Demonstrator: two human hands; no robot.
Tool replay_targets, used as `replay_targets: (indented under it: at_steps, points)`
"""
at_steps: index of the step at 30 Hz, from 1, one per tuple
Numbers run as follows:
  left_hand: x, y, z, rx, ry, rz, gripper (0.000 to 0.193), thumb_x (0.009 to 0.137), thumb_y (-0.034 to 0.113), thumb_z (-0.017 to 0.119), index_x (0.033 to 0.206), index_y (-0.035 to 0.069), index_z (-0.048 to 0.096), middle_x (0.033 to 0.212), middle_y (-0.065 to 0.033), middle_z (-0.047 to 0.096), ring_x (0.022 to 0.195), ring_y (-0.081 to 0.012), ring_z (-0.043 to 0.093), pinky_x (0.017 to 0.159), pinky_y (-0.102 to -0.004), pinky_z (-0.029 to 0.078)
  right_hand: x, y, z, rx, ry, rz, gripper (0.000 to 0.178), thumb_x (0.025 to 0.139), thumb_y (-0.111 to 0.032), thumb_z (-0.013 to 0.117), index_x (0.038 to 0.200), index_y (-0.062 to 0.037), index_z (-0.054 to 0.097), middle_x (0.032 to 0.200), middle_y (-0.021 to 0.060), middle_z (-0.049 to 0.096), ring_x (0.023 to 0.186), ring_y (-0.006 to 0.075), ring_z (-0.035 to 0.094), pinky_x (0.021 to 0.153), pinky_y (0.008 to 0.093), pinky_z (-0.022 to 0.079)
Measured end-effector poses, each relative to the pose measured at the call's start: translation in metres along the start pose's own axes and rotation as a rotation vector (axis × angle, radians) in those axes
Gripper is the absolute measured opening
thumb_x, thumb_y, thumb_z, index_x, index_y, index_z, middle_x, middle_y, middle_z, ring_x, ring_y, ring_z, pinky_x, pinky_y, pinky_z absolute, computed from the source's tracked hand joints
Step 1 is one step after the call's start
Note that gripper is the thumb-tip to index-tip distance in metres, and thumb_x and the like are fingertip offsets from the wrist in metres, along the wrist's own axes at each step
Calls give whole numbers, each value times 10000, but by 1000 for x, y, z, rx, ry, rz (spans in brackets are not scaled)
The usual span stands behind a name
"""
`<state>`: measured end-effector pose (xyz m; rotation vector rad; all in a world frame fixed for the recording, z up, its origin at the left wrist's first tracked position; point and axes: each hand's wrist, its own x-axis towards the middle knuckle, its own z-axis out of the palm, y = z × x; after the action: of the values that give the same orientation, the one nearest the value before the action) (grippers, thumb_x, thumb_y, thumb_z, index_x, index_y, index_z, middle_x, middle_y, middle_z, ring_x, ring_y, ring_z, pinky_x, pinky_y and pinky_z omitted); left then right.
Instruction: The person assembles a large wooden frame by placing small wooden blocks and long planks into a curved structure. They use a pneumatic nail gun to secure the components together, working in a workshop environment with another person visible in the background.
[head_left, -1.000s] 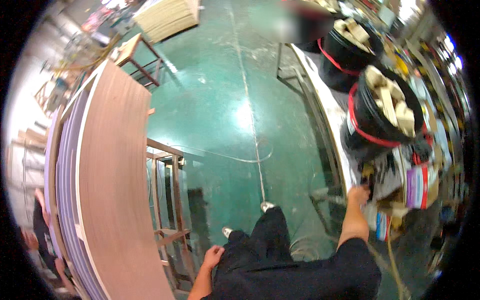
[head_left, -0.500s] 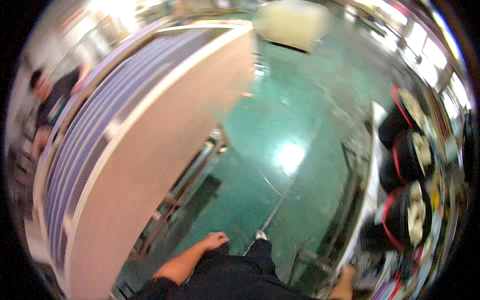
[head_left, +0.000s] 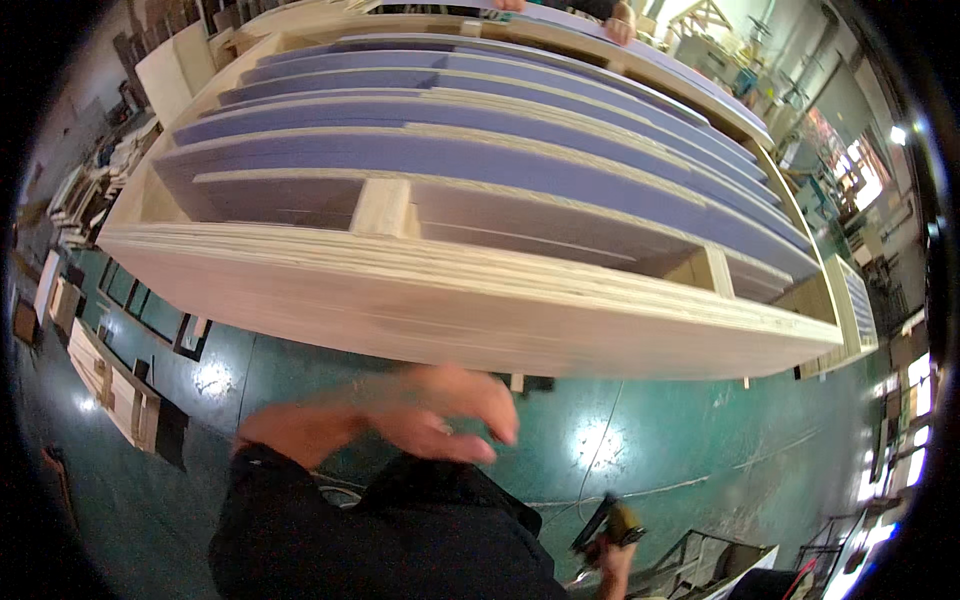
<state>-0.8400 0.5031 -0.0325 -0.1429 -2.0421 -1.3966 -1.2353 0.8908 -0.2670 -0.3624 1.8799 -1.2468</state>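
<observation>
A large wooden crate (head_left: 480,265) stands in front of me, its near side a long pale plywood panel. Inside it, several purple-blue boards (head_left: 500,155) stand on edge in rows, with short wooden blocks (head_left: 382,206) between them and the near wall. My left hand (head_left: 440,412) is in the air just below the near panel, fingers curved, thumb apart, holding nothing. Low on the right, my right hand (head_left: 612,562) grips a black and yellow nail gun (head_left: 618,524); its grip is partly hidden by the fingers.
Across the crate, a co-worker's hand (head_left: 621,24) rests at the far edge. A smaller wooden frame (head_left: 115,385) lies on the green floor to the left. Another crate (head_left: 852,310) stands at the right end. A metal frame (head_left: 700,562) is at lower right.
My view has swung toward the crate, which now spans the picture in front of me. My left hand has risen toward its near panel. The nail gun in my right hand has come into view.
</observation>
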Motion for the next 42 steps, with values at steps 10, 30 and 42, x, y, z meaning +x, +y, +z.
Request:
replay_targets:
  at_steps: [10,30,42]
  points:
    - [-35,43,-249,1133,-177,-422,1002,680,677,838,1396,37,553,1512,-217,448,1371,-405,462,1124,-531,374,-59,-433,162,-534,-355,-416,560,797,-242,843,1230,14,597,952,125,667,802,226,647,662,372,555]
    - [-46,49,-270,834,-86,-532,883,630,591,904,1214,8,591,1209,-171,619,1175,-385,601,986,-465,492,-4,-601,532,-1371,-1193,-523,473,800,-110,677,1259,-3,635,1163,96,706,1062,168,639,967,334,520]
    - [-48,36,-274,759,-36,-519,940,571,461,955,1200,-50,479,1088,-243,673,1089,-444,643,918,-476,513,11,-591,550,-1400,-1273,-455,461,831,-126,712,1273,-7,653,1145,90,721,986,154,660,861,307,544]
